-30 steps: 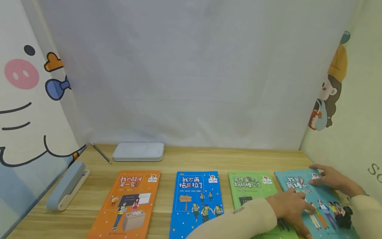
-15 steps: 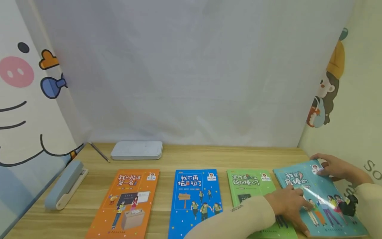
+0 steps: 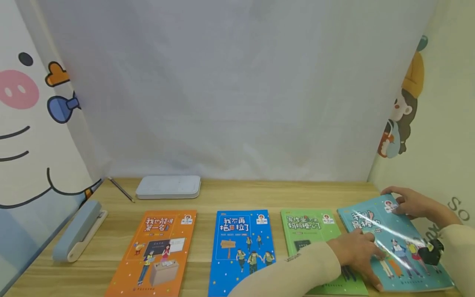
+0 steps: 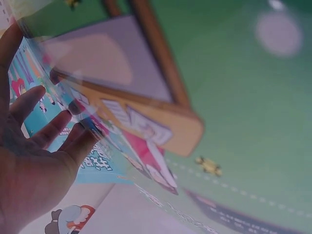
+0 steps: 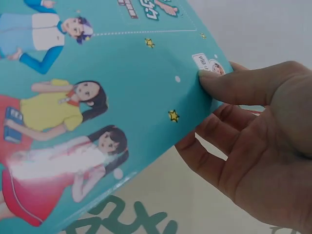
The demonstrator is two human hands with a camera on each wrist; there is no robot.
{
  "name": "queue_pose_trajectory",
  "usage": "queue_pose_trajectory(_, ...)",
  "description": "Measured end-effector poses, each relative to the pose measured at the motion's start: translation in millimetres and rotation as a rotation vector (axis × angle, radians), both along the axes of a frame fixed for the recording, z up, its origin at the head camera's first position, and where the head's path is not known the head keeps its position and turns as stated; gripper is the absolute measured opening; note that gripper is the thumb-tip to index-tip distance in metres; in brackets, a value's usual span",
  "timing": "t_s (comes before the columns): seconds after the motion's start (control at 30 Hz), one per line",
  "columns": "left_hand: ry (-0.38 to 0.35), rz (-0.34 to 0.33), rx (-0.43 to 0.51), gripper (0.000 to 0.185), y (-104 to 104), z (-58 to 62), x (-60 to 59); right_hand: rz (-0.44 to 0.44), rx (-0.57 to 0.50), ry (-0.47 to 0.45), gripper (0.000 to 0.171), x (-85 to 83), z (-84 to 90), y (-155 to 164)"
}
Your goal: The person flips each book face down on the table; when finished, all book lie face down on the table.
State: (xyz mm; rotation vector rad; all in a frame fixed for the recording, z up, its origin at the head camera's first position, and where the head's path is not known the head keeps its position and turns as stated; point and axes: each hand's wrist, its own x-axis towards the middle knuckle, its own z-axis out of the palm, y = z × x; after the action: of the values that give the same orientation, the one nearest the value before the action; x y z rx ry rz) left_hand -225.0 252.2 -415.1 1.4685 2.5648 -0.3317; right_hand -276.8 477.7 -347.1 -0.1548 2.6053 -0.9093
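My right hand [image 3: 419, 204] pinches the top right corner of a teal picture book [image 3: 389, 225]. In the right wrist view the thumb [image 5: 234, 87] lies on the cover, with fingers bent under the edge. That side of the book is tilted up, and its glossy cover catches the light. My left hand [image 3: 358, 252] rests at the book's left edge, fingers spread onto its cover. A green book [image 3: 315, 233] lies just left of it, partly hidden by the left forearm. In the left wrist view the green cover [image 4: 239, 107] fills most of the picture beside the fingers.
A blue book [image 3: 243, 231] and an orange book [image 3: 130, 264] lie face up further left on the wooden table [image 3: 274, 194]. A blue-grey stapler [image 3: 79, 231], a pencil [image 3: 121, 189] and a white case [image 3: 168, 187] stand along the left and back. Printed curtains enclose the table.
My right hand has gripped the teal book's top right corner and raised that side, turning the book slightly. The left hand has stayed by its left edge. The head view has shifted slightly right.
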Motion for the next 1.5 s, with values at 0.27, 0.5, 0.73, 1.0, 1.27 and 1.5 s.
queue_pose_trajectory(0.27,-0.005,0.014,0.009,0.071,-1.7,-2.4,3.8,-0.009,0.013,-0.001,0.048,2.4,8.7,-10.2)
queue_pose_trajectory(0.5,-0.002,0.001,0.048,0.075,-4.8,-1.8,5.9,0.022,0.045,0.028,0.046,6.7,23.5,-15.1)
queue_pose_trajectory(0.73,0.071,0.002,0.062,0.079,-7.6,4.0,6.3,0.003,0.041,0.071,0.050,11.9,38.0,-16.8)
queue_pose_trajectory(1.0,0.066,0.028,0.171,0.081,-10.8,10.1,0.8,-0.042,0.044,0.184,0.052,16.8,51.6,-17.6)
queue_pose_trajectory(1.27,0.132,0.072,0.239,0.082,-18.3,16.8,-7.2,-0.059,0.096,0.372,0.047,24.2,70.1,-24.2)
queue_pose_trajectory(1.5,0.107,0.094,0.343,0.089,-22.2,20.8,-5.6,-0.087,0.096,0.452,0.046,28.4,82.3,-29.0)
